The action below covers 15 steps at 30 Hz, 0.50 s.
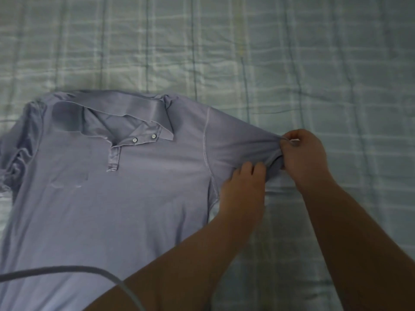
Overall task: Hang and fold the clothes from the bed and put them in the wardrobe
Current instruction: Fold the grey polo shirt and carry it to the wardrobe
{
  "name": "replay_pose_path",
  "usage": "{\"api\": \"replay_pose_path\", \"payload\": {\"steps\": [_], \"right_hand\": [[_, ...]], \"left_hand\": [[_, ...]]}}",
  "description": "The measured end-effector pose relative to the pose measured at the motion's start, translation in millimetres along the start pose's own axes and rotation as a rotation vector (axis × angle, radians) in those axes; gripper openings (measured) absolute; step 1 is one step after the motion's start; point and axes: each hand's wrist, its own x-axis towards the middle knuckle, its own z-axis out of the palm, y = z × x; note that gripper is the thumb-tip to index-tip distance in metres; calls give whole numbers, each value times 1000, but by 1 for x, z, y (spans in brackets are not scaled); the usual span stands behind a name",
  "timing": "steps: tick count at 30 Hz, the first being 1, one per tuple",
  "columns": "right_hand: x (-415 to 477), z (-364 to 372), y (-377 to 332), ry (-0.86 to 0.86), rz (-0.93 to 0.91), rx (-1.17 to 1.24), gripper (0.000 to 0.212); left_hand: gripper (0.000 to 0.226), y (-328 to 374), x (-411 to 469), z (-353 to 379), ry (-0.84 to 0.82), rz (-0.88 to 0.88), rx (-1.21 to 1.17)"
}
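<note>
A pale lavender polo shirt point(116, 198) lies front side up on the bed, its collar toward the far side and two white buttons showing at the open placket. Its right sleeve point(238, 142) is stretched out to the right. My right hand point(303, 153) pinches the sleeve's hem at its end. My left hand point(244, 187) grips the lower edge of the same sleeve near the armpit seam. The shirt's left sleeve is bunched up at the left edge of view.
The bed is covered by a light green checked sheet point(292, 63) with soft creases. A thin grey cable point(67, 269) curves across the lower left of the view, close to the camera.
</note>
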Motion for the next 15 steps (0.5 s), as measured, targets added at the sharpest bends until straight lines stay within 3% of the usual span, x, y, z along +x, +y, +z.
{"api": "replay_pose_path", "payload": {"steps": [5, 12, 15], "right_hand": [[13, 8, 21, -28, -62, -181, 6], [13, 9, 11, -45, 55, -144, 16], [14, 5, 3, -87, 140, -6, 20]], "left_hand": [[52, 8, 1, 13, -12, -49, 107], [56, 4, -20, 27, 54, -70, -5], [60, 0, -25, 20, 105, -141, -65]]}}
